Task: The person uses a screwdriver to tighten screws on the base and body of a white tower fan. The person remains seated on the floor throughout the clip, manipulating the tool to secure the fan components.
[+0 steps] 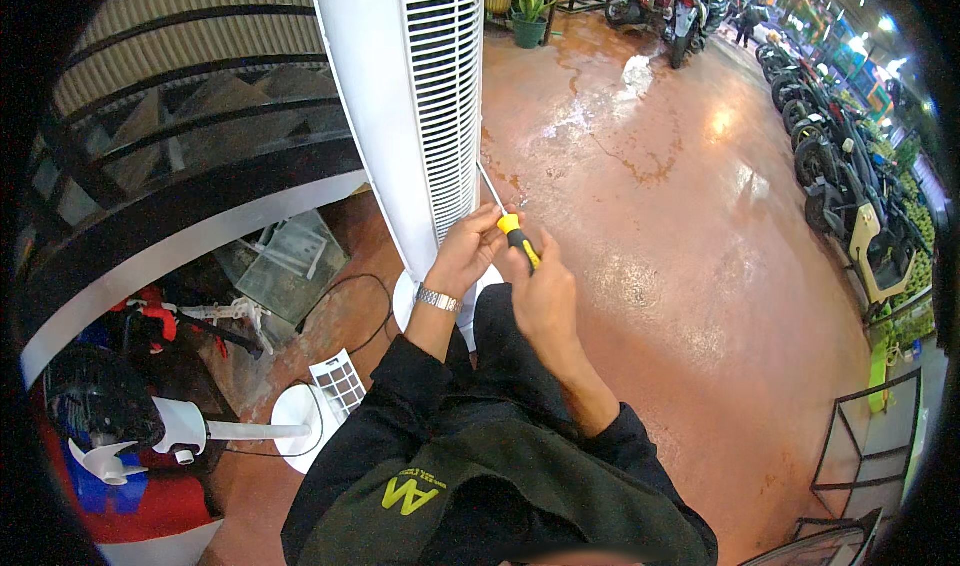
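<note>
A tall white tower fan [375,96] with a slatted grille stands upright before me on a round white base. My right hand [545,291] is closed round the black-and-yellow handle of a screwdriver [518,238]. Its thin metal shaft slants up and left to the fan's right edge; the tip's exact contact is too small to make out. My left hand [468,251], with a metal-band watch on its wrist, is closed at the front of the handle, fingertips at the yellow collar and shaft. The left palm lies close against the lower grille.
Left of me lie a pedestal fan [180,426] with bare white blades, a white grid panel [338,384], a clear bin [290,261] and a dark cable [385,296]. Parked motorcycles [815,146] line the right; potted plants [530,21] stand behind. The reddish floor [650,266] has wet patches.
</note>
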`<control>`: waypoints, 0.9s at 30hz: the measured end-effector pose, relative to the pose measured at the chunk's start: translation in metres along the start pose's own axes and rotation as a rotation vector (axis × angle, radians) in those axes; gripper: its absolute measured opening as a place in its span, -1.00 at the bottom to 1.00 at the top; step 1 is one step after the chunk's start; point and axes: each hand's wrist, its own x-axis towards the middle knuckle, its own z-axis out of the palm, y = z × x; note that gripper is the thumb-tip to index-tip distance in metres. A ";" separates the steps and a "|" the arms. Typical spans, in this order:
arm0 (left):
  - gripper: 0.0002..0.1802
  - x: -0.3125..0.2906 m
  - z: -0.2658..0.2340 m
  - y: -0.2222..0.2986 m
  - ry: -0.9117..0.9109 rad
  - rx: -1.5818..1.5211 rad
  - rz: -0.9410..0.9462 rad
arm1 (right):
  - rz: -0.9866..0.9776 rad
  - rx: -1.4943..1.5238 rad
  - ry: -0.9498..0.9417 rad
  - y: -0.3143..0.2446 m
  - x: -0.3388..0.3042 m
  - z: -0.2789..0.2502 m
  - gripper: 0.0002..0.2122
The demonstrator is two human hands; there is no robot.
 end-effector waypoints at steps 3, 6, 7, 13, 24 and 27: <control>-0.71 -0.002 0.005 -0.001 0.037 0.063 0.002 | -0.377 -0.226 0.212 0.004 -0.008 0.011 -0.59; -0.69 -0.006 0.007 0.002 0.091 0.208 -0.015 | 0.132 -0.114 -0.261 -0.013 0.006 -0.008 -0.57; -0.69 -0.006 0.007 0.002 0.066 0.147 -0.007 | 0.228 0.019 -0.294 -0.013 0.013 -0.014 -0.56; -0.68 -0.004 0.004 -0.002 0.028 0.076 -0.003 | -0.436 -0.207 0.277 -0.009 -0.003 -0.003 -0.67; -0.69 -0.003 0.012 0.003 0.013 0.002 0.021 | -0.443 -0.067 0.257 -0.012 0.004 0.000 -0.64; -0.67 -0.001 0.004 0.002 0.008 -0.058 -0.036 | -0.399 -0.096 0.121 0.004 0.000 0.011 -0.65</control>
